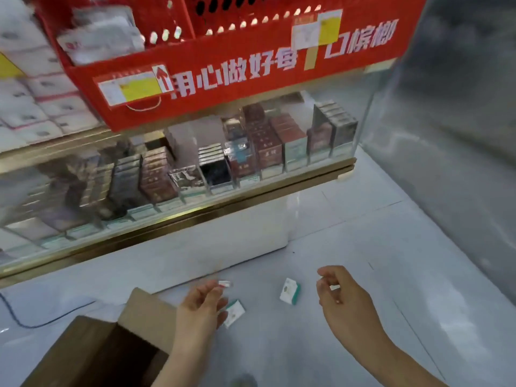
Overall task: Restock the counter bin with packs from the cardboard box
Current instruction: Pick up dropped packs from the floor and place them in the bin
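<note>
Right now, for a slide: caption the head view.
Left hand and right hand near two white-green packs beside the open cardboard box, below the red bin.

Both bare forearms reached forward from the lower edge of the view. The left hand was turned thumb-up, its fingers loosely curled and their tips pinching a small clear scrap. The right hand, well apart from it, had its wrist bent and its fingers curled inward toward the thumb; whether they held anything was too blurred to tell.
</note>
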### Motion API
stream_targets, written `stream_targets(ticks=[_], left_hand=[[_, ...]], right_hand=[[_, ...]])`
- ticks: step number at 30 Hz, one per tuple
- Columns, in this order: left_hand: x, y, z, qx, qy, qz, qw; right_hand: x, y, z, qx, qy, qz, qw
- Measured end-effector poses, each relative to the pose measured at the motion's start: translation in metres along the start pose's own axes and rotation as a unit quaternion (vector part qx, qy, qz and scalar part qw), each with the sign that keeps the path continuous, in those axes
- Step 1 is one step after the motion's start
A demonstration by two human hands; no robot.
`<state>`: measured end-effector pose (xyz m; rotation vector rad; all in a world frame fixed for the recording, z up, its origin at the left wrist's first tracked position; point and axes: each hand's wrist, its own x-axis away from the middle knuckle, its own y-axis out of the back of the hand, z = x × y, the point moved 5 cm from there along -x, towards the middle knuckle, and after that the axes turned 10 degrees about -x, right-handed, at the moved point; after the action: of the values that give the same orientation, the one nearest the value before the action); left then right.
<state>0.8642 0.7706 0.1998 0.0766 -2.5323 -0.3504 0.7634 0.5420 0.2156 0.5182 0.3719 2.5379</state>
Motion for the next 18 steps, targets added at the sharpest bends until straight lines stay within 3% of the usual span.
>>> stream_targets(ticks=[12, 18], left_hand=[[-0.171, -0.042, 0.190, -0.059, 0.052, -0.086, 0.993], [-0.250, -0.061, 0.276, -0.132, 0.071, -0.093, 0.984]], right_hand=[[-0.068, -0.104, -0.153, -0.013, -0.071, -0.010, 0.997], [-0.102, -0.160, -0.215, 0.010, -0.087, 0.012, 0.996]])
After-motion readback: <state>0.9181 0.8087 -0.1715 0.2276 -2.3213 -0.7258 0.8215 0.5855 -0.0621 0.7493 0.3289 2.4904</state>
